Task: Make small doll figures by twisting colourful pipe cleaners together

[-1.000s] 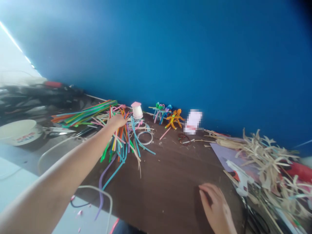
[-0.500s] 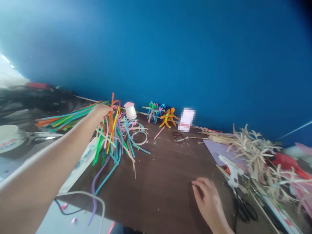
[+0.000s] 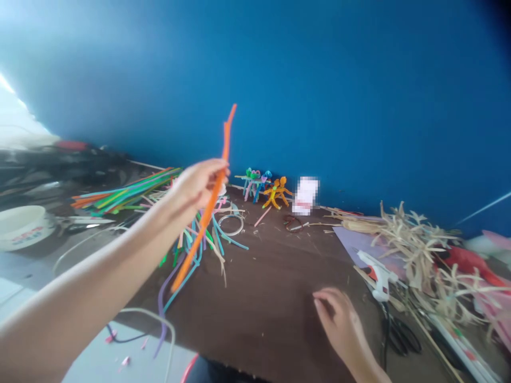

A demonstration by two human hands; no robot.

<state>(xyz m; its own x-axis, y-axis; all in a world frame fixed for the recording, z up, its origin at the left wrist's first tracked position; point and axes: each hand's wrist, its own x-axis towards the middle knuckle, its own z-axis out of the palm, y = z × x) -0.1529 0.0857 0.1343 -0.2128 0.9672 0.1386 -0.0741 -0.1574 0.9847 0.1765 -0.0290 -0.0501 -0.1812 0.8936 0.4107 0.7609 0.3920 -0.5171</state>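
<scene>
My left hand (image 3: 203,182) is closed around orange pipe cleaners (image 3: 205,219), raised at a slant above the table. Their upper tips stand out against the blue wall, and the lower end hangs over a loose pile of mixed pipe cleaners (image 3: 197,260). Part of that pile is hidden behind my forearm. Near the front of the dark table (image 3: 263,298), my right hand (image 3: 339,319) rests with thumb and fingers loosely apart, holding nothing. A silver ring (image 3: 231,232) lies beside the pile.
Small pipe-cleaner figures (image 3: 275,194) stand along the wall. A bundle of pipe cleaners (image 3: 128,192) and a white tub (image 3: 22,229) are at left. On the right are a glue gun (image 3: 379,276), black-handled scissors (image 3: 403,335) and dried, pale strips (image 3: 423,234).
My left hand has lifted the orange pipe cleaners out of the pile, moving up and to the right. My right hand has stayed on the table. The view has shifted slightly.
</scene>
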